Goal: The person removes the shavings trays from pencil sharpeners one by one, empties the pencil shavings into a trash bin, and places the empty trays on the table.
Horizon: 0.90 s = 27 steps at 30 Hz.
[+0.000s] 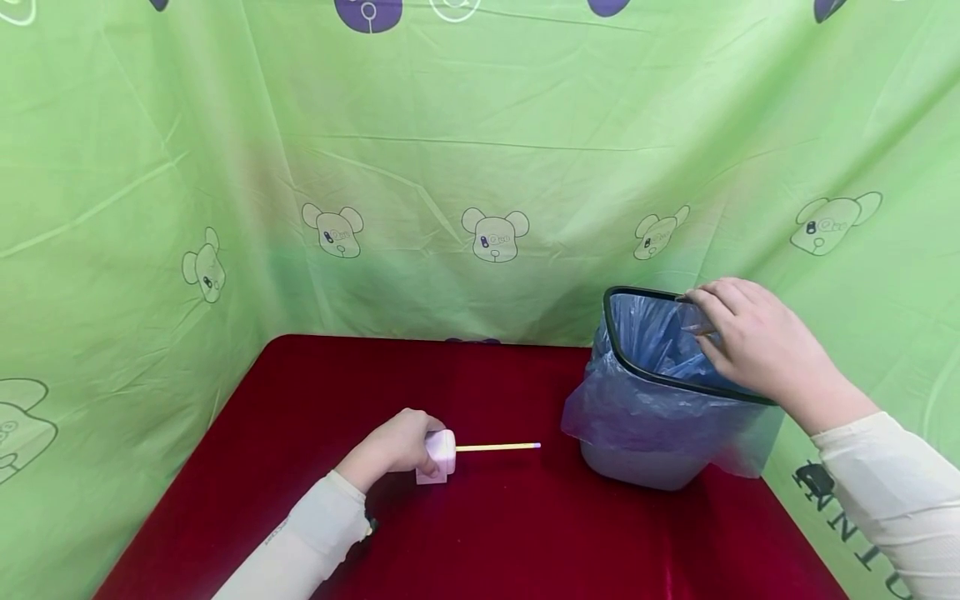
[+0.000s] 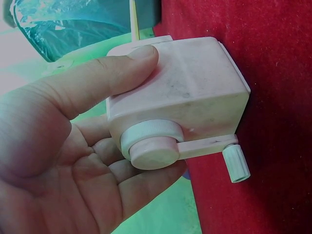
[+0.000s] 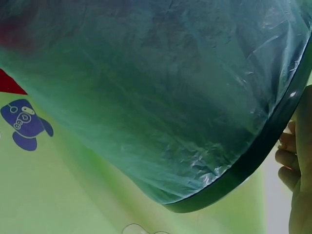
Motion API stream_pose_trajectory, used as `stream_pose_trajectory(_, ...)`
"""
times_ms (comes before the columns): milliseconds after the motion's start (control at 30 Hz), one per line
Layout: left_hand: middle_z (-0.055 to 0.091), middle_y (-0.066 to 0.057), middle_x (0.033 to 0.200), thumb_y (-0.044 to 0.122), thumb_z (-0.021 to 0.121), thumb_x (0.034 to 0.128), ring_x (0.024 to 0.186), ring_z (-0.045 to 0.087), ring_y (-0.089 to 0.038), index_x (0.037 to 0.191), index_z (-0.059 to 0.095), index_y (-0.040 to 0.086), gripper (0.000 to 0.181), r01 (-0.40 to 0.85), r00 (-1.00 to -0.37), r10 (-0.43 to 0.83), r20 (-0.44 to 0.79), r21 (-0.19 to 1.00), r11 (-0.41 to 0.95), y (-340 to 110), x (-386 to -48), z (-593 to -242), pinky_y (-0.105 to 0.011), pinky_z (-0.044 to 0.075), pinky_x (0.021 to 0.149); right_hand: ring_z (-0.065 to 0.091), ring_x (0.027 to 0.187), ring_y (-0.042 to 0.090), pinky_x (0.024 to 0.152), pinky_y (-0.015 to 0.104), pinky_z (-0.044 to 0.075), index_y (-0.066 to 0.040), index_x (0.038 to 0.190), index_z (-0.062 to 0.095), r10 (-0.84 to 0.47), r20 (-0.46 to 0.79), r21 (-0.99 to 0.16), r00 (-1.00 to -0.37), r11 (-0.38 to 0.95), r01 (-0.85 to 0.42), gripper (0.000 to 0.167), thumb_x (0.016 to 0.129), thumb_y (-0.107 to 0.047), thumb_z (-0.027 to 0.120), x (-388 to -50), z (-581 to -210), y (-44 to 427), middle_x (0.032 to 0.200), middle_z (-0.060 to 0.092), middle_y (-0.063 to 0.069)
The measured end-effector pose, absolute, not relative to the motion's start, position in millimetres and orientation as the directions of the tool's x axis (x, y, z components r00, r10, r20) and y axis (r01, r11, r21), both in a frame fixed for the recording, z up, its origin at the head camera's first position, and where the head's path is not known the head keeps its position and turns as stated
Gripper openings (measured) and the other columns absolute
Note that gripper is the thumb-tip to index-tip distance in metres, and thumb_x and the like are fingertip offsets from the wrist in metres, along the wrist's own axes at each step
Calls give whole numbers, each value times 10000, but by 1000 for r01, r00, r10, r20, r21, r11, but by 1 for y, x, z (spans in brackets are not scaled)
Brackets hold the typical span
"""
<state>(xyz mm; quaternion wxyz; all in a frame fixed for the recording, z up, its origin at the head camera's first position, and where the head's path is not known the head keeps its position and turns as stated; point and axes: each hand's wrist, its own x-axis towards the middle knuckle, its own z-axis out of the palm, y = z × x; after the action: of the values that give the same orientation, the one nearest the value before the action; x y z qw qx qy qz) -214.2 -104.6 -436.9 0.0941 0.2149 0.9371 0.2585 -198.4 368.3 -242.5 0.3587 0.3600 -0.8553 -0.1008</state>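
My left hand (image 1: 401, 442) grips a pale pink hand-crank pencil sharpener (image 2: 180, 83) low over the red table, thumb on top and fingers beneath. Its crank (image 2: 202, 147) and white ring face the left wrist camera. A yellow pencil (image 1: 495, 447) sticks out of the sharpener's far side, pointing right. Over the mouth of a bin (image 1: 637, 468), my right hand (image 1: 757, 333) pinches a small see-through piece (image 1: 696, 318), apparently clear plastic; its shape is mostly hidden. In the right wrist view, only some curled fingers (image 3: 288, 163) show, beyond the bin's rim.
A blue plastic bag (image 1: 660, 417) lines the bin and hangs over its dark rim (image 1: 622, 354). The bin stands at the right of the red-covered table (image 1: 495, 542). Green curtains (image 1: 450, 150) with bear prints enclose the back and sides.
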Motion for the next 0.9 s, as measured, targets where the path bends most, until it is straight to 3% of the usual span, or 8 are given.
stream_pose_trajectory(367, 713, -41, 1006, 113, 941, 655, 777, 592, -157, 1225, 716, 27, 619, 349, -893, 445, -68, 520, 780, -104, -213, -436, -328, 536, 686, 545, 1092, 449, 988, 568, 415, 90, 1286, 579, -592, 611, 323, -526, 793, -517, 623, 734, -166, 716, -196, -241, 364, 1153, 606, 257)
stream_pose_trajectory(667, 716, -44, 1022, 112, 941, 655, 788, 595, -156, 1227, 717, 32, 620, 350, -893, 444, -70, 514, 783, -104, -214, -437, -325, 539, 691, 555, 1094, 466, 998, 577, 427, 94, 1284, 589, -526, 673, 277, -521, 831, -482, 629, 717, -127, 748, -192, -242, 355, 1147, 617, 275)
stream_pose_trajectory(900, 719, -26, 1012, 118, 945, 648, 782, 596, -149, 1213, 729, 49, 608, 352, -892, 447, -72, 509, 786, -104, -215, -438, -321, 536, 696, 557, 1075, 471, 957, 604, 444, 87, 1291, 592, -478, 675, 227, -561, 859, -459, 670, 691, -98, 824, -191, -244, 352, 1144, 611, 271)
